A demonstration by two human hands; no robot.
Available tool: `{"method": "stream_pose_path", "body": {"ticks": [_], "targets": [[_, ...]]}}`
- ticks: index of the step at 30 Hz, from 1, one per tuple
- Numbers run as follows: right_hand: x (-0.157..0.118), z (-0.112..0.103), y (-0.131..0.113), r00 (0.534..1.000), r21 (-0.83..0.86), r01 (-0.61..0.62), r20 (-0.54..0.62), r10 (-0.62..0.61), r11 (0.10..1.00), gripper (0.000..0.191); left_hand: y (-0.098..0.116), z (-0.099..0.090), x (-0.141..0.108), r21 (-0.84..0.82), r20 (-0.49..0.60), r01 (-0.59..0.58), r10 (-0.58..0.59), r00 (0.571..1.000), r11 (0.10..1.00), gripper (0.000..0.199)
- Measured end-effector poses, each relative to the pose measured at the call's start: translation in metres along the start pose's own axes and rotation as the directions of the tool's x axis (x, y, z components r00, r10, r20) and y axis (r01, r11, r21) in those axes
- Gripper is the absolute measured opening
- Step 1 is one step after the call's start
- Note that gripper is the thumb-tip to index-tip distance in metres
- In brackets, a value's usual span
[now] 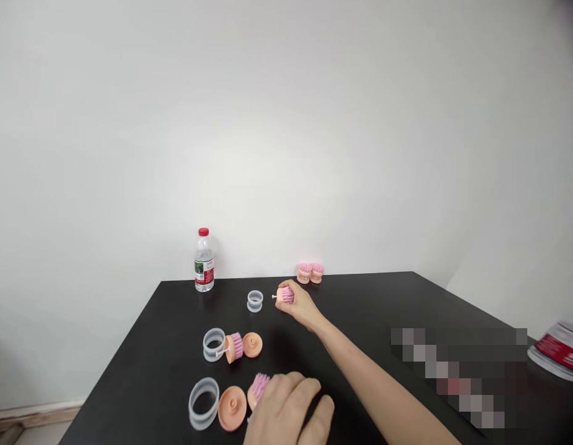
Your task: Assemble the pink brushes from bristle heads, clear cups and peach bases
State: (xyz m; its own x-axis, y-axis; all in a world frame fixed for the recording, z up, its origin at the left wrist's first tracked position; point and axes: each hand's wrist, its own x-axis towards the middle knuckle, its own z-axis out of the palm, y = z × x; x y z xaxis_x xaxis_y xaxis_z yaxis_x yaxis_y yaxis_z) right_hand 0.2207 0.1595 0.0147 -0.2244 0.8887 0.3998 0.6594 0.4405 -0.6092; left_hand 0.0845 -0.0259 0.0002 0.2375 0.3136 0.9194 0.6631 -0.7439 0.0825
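Note:
My right hand [298, 303] reaches far over the black table, its fingers closed around a pink-bristled brush head [286, 295] with a white stem pointing left. At the near edge, my left hand [288, 408] has its fingers bent and apart, partly covering another pink brush head [259, 388]. Left of it are a peach disc [232, 408] and a clear ring [204, 403]. Farther back, a clear ring [214, 344], a brush head on its side [235, 347] and a peach disc [252, 345] lie in a row. A third clear ring [255, 301] stands left of my right hand.
Two pink-bristled brushes [310, 272] stand side by side at the table's back edge. A red-capped water bottle [204, 262] is at the back left. Beyond the right side shows a red and white object [559, 350]. Part of the right side is pixelated.

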Motion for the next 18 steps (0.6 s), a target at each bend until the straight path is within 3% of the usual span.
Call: {"method": "stream_pose_path", "body": {"ticks": [6, 10, 14, 18], "targets": [[-0.008, -0.003, -0.018, 0.984, -0.014, 0.164, 0.079, -0.162, 0.986, 0.038, -0.018, -0.007, 0.003, -0.045, 0.019, 0.092, -0.091, 0.996, 0.995, 0.029], [0.005, 0.012, -0.027, 0.939, -0.045, 0.265, 0.238, -0.247, 0.963, 0.044, -0.027, -0.007, -0.001, -0.026, 0.042, 0.148, -0.146, 0.988, 0.989, 0.028], [0.014, 0.030, -0.032, 0.901, -0.091, 0.275, 0.371, -0.224, 0.957, 0.040, -0.036, -0.008, -0.002, -0.037, 0.090, 0.241, -0.237, 0.967, 0.970, 0.028], [0.013, 0.032, -0.036, 0.915, -0.110, 0.221, 0.366, -0.168, 0.969, 0.034, -0.040, -0.009, -0.002, -0.110, 0.109, 0.359, -0.348, 0.931, 0.927, 0.028]]}}
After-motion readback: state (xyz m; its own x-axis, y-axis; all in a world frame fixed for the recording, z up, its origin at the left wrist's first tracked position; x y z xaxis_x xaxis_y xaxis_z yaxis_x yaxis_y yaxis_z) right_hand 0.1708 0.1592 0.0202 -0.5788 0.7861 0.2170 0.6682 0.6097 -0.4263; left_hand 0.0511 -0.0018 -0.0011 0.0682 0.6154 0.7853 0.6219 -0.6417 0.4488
